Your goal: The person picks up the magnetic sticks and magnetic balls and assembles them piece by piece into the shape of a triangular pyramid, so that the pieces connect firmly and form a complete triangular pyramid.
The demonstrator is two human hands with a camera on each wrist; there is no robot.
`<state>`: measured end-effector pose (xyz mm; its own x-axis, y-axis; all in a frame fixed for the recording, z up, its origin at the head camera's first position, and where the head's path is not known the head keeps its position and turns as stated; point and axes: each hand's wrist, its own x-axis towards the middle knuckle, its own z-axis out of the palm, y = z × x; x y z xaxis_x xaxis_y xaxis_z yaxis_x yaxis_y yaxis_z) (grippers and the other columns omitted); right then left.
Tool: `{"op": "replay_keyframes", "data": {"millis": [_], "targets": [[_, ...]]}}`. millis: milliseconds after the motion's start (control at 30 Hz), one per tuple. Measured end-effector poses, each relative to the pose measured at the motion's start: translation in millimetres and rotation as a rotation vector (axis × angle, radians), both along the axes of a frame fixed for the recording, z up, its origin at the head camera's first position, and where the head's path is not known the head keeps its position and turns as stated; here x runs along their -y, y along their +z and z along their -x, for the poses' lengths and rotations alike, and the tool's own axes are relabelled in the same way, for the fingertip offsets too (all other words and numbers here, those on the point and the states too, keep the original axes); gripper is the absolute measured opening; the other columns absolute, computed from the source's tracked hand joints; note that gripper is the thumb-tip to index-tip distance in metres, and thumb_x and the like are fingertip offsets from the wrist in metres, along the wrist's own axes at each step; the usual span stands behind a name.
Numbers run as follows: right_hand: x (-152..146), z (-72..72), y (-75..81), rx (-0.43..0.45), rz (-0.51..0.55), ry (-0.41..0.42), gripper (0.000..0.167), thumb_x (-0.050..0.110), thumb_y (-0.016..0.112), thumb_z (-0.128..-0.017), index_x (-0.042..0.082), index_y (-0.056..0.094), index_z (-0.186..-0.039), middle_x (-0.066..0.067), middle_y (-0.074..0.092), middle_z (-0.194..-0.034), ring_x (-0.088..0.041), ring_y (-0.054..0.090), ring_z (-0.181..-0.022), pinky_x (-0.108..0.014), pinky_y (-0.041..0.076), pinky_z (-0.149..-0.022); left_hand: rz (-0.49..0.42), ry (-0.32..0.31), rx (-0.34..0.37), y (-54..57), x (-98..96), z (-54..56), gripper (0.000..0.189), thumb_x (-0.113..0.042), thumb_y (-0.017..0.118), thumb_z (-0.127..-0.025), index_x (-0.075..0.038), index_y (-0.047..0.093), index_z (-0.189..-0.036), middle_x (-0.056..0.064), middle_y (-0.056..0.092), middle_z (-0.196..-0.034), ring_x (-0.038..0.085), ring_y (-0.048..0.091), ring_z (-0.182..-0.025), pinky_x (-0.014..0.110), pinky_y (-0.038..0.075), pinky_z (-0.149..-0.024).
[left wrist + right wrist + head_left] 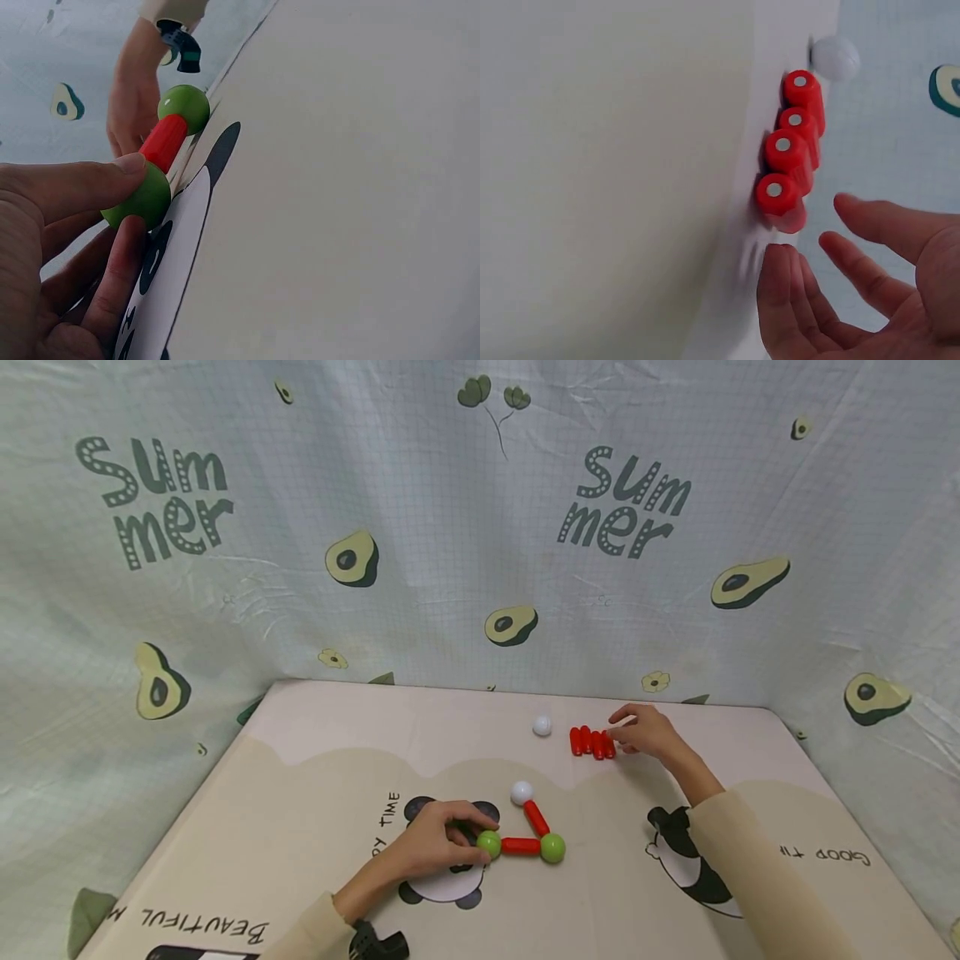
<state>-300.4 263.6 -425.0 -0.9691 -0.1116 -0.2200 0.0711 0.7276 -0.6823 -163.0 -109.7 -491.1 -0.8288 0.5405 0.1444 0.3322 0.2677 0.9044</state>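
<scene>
My left hand (429,842) pinches a green ball (490,842) between thumb and fingers. A red rod (521,847) joins it to a second green ball (552,848). From that ball another red rod (536,818) slants back to a white ball (522,792), so the pieces form an open V-like shape. At the back right, my right hand (647,731) hovers beside a row of several loose red rods (587,740), its thumb and fingers apart with nothing between them. In the right wrist view the nearest red rod (778,196) shows a pale round disc on its end.
A loose white ball (542,726) lies left of the rod row, near the table's back edge. The tabletop (315,810) bears printed pandas and lettering. Behind it hangs a curtain (420,527) with avocado prints.
</scene>
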Motion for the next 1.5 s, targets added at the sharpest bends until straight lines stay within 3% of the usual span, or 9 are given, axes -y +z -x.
{"op": "replay_keyframes", "data": {"millis": [267,500,1100,1500], "targets": [[-5.0,0.6,-12.0,0.053,0.048,0.027,0.044,0.017,0.065,-0.098,-0.004,0.058,-0.136,-0.025,0.065,-0.123,-0.021,0.067,-0.091,-0.030,0.062,-0.081,-0.027,-0.003,-0.007,0.3,-0.8,-0.1,0.035,-0.020,0.087,-0.082,-0.011,0.076,-0.114,0.008,0.075,-0.110,0.006,0.067,-0.092,0.023,0.060,-0.075],[-2.0,0.6,-11.6,0.049,0.036,0.013,0.041,0.016,0.065,-0.098,-0.004,0.061,-0.133,-0.020,0.067,-0.115,-0.019,0.066,-0.085,-0.029,0.061,-0.078,-0.045,-0.004,-0.028,0.0,-0.2,0.3,0.035,-0.018,0.086,-0.082,-0.008,0.075,-0.114,0.009,0.074,-0.109,0.008,0.068,-0.094,0.025,0.061,-0.078],[-3.9,-1.0,-13.3,0.054,0.102,-0.073,0.042,0.013,0.065,-0.096,-0.004,0.054,-0.132,-0.020,0.064,-0.114,-0.019,0.067,-0.087,-0.028,0.061,-0.082,-0.039,0.013,-0.038,2.0,-0.2,-0.8,0.032,-0.017,0.087,-0.081,-0.011,0.075,-0.110,0.008,0.073,-0.101,0.010,0.067,-0.091,0.025,0.061,-0.077],[-8.6,-6.8,-15.4,0.054,0.159,-0.102,0.045,0.018,0.065,-0.099,-0.004,0.051,-0.136,-0.019,0.068,-0.115,-0.019,0.067,-0.089,-0.033,0.061,-0.090,-0.035,0.017,-0.025,2.5,-0.3,-0.8,0.032,-0.017,0.087,-0.081,-0.012,0.074,-0.109,0.008,0.073,-0.101,0.007,0.067,-0.090,0.024,0.061,-0.076]]}}
